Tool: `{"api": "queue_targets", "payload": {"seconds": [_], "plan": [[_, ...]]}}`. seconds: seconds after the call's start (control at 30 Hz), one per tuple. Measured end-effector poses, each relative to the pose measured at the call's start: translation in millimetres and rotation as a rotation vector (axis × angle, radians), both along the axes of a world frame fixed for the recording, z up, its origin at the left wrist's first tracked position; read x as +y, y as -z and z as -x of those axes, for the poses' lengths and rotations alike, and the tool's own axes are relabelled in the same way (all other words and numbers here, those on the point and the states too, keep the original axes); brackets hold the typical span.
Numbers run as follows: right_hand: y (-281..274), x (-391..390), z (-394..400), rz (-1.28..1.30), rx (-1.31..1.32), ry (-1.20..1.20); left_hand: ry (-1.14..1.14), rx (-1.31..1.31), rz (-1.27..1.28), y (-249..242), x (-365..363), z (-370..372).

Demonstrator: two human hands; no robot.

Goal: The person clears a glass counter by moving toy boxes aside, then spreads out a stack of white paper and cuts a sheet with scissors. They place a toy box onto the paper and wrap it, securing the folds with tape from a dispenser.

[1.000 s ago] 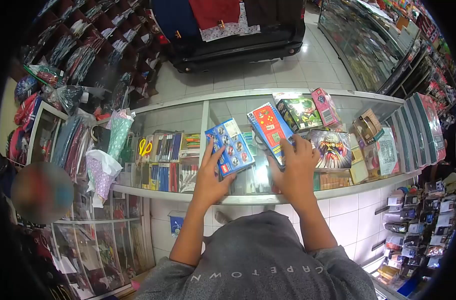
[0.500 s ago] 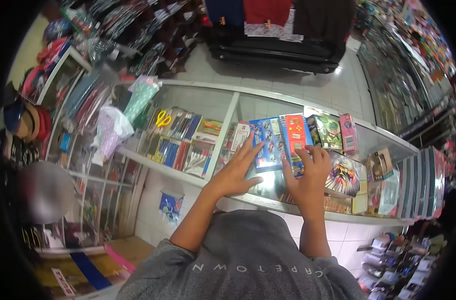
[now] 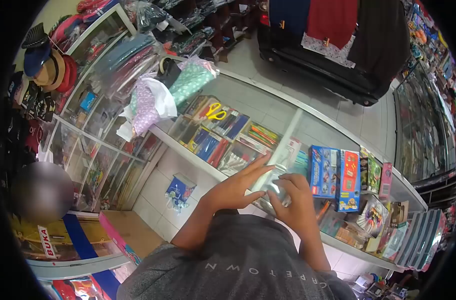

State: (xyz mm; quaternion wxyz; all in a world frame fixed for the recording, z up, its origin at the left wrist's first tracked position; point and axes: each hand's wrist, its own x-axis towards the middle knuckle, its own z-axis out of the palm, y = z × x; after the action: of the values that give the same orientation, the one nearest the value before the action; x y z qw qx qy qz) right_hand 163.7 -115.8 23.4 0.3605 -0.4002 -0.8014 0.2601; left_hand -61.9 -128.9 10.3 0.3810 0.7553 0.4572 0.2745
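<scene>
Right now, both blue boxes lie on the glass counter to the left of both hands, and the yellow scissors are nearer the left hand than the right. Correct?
No, wrong side: the head view shows the blue box with the red panel and the other blue box right of both the left hand and right hand. Counter and yellow scissors are as stated.

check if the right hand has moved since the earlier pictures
Yes: the right hand has moved left, off the red-and-blue box, toward the counter's metal divider.
</scene>
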Motion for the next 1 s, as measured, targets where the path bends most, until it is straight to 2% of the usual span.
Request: {"api": "queue_targets", "payload": {"seconds": [0.1, 0.13, 0.17, 0.23, 0.37, 0.43, 0.5, 0.53, 0.57, 0.63, 0.7, 0.73, 0.8, 0.83, 0.9, 1.0], "plan": [[-13, 15, 35, 0.024, -0.033, -0.015, -0.064, 0.014, -0.092, -7, 12, 48], [-18, 22, 48, 0.046, -0.041, -0.021, -0.098, 0.086, -0.249, -13, 16, 67], [-23, 28, 64, 0.069, -0.05, -0.027, -0.103, 0.083, -0.258, -20, 18, 85], [-33, 41, 99, 0.075, -0.039, -0.019, -0.226, -0.154, -0.175, -34, 20, 124], [-49, 80, 172, 0.022, -0.051, -0.042, -0.436, -0.087, -0.393, -37, 26, 205], [-54, 104, 212, 0.06, -0.013, -0.076, -0.496, -0.143, -0.382, -41, 32, 232], [-58, 133, 250, 0.079, -0.022, -0.084, -0.678, -0.214, -0.365, -42, 36, 256], [-58, 148, 271, 0.133, -0.001, -0.084, -0.696, -0.079, -0.439, -43, 38, 268], [-56, 163, 294, 0.189, 0.021, -0.083, -0.695, -0.077, -0.445, -41, 41, 277], [-45, 197, 345, 0.229, 0.087, -0.044, -0.742, 0.083, -0.487, -40, 48, 289], [-36, 227, 395, 0.043, -0.001, 0.048, -0.73, 0.124, -0.464, -42, 54, 295], [-38, 238, 420, 0.035, 0.005, 0.048, -0.735, 0.175, -0.474, -37, 58, 297], [-42, 253, 462, 0.172, -0.152, 0.193, -0.697, 0.229, -0.399, -27, 64, 302], [-41, 261, 477, 0.167, -0.146, 0.192, -0.698, 0.233, -0.405, -24, 66, 303], [-35, 270, 496, 0.278, -0.334, 0.212, -0.69, 0.376, -0.296, -17, 66, 299], [-26, 278, 508, 0.319, -0.385, 0.212, -0.682, 0.506, -0.271, -4, 64, 298]]}}
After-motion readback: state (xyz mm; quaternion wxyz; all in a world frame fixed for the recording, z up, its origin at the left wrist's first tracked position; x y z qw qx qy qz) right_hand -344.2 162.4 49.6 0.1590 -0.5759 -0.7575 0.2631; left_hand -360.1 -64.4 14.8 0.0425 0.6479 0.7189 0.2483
